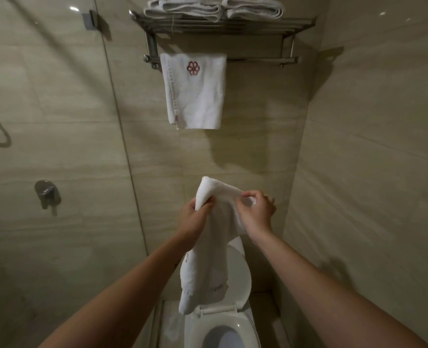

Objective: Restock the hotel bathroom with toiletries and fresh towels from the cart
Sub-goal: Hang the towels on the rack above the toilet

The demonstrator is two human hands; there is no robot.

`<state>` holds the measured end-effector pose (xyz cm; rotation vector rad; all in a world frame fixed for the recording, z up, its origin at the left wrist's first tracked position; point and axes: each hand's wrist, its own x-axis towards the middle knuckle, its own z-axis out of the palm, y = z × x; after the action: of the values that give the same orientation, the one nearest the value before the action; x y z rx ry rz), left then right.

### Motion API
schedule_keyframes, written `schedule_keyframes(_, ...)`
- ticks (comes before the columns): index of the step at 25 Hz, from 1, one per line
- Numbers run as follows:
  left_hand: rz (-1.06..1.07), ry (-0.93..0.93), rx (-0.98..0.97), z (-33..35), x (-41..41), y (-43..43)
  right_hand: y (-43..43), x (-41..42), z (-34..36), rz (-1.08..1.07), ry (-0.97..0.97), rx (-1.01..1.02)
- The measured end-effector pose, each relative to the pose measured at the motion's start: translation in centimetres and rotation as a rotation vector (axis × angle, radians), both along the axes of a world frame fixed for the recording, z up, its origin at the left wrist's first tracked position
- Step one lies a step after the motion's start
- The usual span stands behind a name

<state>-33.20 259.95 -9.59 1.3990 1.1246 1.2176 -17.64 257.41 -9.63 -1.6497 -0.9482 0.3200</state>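
Where the towel [207, 259] hangs, the toilet lid [238, 275] seems half hidden.

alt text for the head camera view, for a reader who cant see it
A person's left hand and right hand pinch a plain white terry towel above an open white toilet. On the beige wall, a chrome towel rack carries folded white towels on top and a white hanging towel with a red emblem on its bar.

Fluffy cloth towel [207, 247]; shiny metal rack [223, 23]; glossy wall tiles [358, 121].
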Motion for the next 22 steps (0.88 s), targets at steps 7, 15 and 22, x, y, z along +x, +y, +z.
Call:
schedule_keyframes(7, -0.172, -0.067, 0.167, 1.4, -0.2, 2.7, 2.3, -4.1, 3.0, 0.447, 0.262, 0.059)
schedule_keyframes(15, -0.325, 0.250, 0.287, 2.1, 0.1, 5.4, 5.7, -4.2, 5.6, 0.199, 0.257, 0.117)
schedule_keyframes(22, -0.142, 0.348, 0.298, 4.8, -1.0, 11.2, 7.9, -0.7, 8.6, 0.227, 0.167, 0.157)
